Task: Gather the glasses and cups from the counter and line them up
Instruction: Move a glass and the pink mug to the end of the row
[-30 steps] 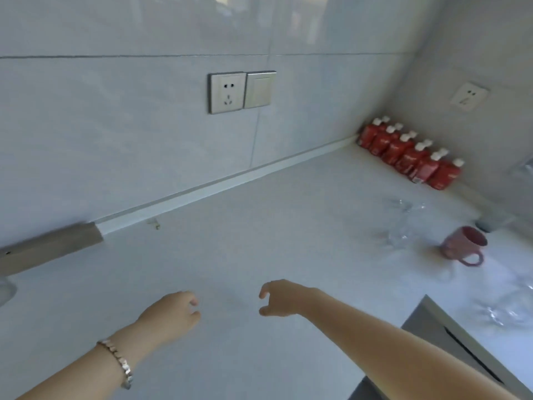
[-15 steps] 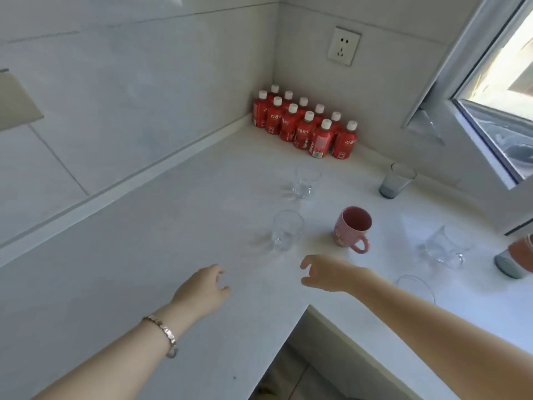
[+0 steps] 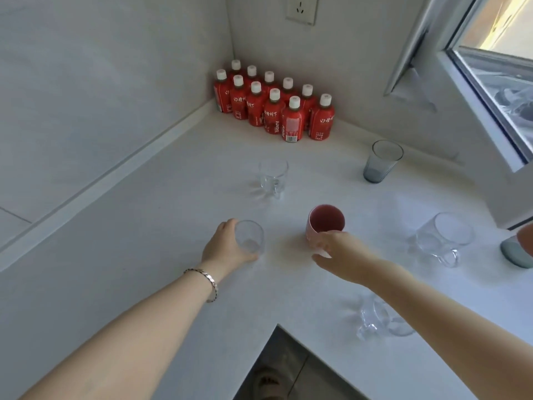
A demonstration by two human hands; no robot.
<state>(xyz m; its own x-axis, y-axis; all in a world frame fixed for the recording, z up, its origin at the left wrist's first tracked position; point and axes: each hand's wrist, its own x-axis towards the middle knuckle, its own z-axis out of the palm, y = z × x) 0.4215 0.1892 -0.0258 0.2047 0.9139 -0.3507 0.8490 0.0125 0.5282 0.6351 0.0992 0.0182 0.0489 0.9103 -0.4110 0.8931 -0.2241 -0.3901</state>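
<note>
Having reached, hands (image 3: 223, 248) now touch cups (image 3: 326, 225).

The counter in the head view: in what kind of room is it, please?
Most likely a home kitchen. A white L-shaped counter meets tiled walls with a power socket, and drinking glasses, a pink cup and red juice bottles stand on it beside a window.

Bare forearms, no sleeves; slim metal link bracelet (image 3: 208, 280) on left wrist; sandalled foot (image 3: 266, 382) below.
</note>
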